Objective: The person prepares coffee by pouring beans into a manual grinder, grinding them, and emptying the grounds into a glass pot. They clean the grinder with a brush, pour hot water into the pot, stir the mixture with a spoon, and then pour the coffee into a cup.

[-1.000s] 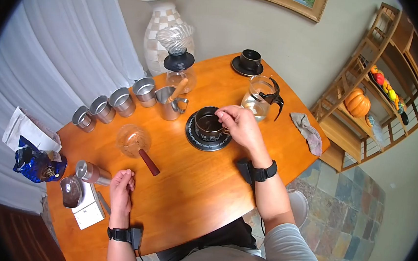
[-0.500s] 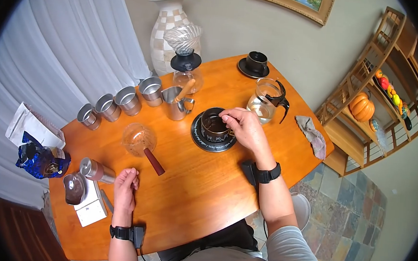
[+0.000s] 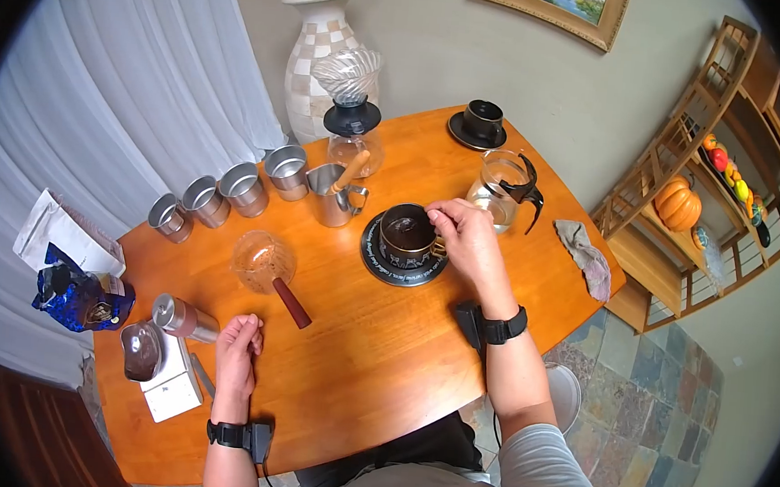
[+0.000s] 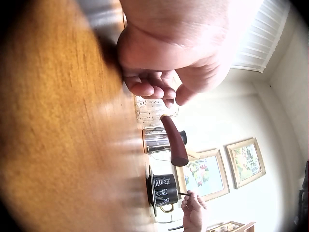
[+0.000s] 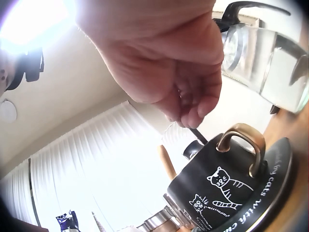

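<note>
My right hand (image 3: pixel 468 236) is over a black cup (image 5: pixel 212 188) with white cat drawings and a gold handle. Its fingertips pinch a thin dark stick-like handle (image 4: pixel 183 194), whose lower end is hidden inside the cup. Dark liquid (image 3: pixel 405 233) with ripples fills part of the cup, which stands on a black saucer (image 3: pixel 377 265) with white lettering. Near the front left of the table, my left hand (image 3: pixel 237 350) rests with loosely curled fingers, holding nothing. Beyond it sits a clear glass vessel (image 3: pixel 263 256) with brown specks and a dark red handle (image 3: pixel 292 304).
A glass pitcher (image 3: pixel 497 192) stands right of the cup. Left of it are a steel jug (image 3: pixel 331 204), several metal canisters (image 3: pixel 245 194) and a glass dripper (image 3: pixel 348 75). A metal cylinder (image 3: pixel 187 316) and a white scale (image 3: pixel 172 396) lie beside my left hand. A cloth (image 3: pixel 581 254) lies at right.
The head view has shifted slightly, so the whole table appears further right. My right hand stays over the cup with small movements, and the liquid's surface is rippled. My left hand keeps its place.
</note>
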The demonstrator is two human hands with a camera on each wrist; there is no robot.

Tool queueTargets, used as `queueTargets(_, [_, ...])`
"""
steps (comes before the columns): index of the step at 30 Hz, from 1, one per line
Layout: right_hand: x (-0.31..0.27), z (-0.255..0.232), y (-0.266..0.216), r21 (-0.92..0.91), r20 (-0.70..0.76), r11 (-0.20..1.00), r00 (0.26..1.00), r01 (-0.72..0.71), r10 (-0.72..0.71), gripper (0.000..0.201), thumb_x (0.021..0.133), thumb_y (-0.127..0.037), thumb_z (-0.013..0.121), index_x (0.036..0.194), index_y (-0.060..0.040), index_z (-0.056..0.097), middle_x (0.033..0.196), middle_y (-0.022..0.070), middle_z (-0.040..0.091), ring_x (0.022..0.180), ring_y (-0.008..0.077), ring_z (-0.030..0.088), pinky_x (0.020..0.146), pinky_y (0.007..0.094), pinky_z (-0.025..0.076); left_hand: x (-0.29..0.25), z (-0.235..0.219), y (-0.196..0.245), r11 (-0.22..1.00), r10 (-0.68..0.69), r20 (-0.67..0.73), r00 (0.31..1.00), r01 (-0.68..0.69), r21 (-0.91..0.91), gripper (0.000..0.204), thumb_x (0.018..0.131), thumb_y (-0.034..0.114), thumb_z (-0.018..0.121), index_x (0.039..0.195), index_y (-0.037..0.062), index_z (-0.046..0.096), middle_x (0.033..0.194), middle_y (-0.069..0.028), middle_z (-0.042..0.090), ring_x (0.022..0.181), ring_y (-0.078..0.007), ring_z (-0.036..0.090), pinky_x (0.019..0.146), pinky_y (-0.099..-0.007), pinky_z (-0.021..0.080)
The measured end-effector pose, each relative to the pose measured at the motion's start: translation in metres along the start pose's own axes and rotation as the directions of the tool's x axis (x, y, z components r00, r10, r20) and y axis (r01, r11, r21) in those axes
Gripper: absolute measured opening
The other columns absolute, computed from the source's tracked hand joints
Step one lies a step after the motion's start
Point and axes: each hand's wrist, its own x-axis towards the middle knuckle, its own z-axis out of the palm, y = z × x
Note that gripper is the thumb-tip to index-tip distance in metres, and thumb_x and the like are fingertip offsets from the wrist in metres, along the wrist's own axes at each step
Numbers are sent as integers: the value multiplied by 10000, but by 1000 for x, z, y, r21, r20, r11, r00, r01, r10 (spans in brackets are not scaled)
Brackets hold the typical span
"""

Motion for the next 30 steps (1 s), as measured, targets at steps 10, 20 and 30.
queueTargets(10, [-1,1,0,172,96,978,990,-119,104,158,890,-111,636,933,32,687,793,159,654,678,250,635,642,339,502,-1,1,1,1000,5,-2,1000,-5,-23,188,973,212,584,860,62,585,642,49,460,574,-43,390,534,-188,301])
queueTargets(20, [1,-2,1,-7,-54,1000,999,-2,2,153,876,-110,653,918,34,679,789,162,649,679,298,625,633,361,486,-2,2,3,1000,-8,-4,1000,7,-18,190,973,210,581,854,62,581,649,47,459,585,-45,387,547,-191,301])
queueTargets(30, [-1,-1,-8,176,192,981,980,-84,49,155,900,-96,628,973,29,684,787,148,662,676,234,644,644,325,504,-2,1,1,1000,-4,-3,1000,4,-10,186,975,202,575,856,60,583,652,48,459,586,-45,386,550,-191,299])
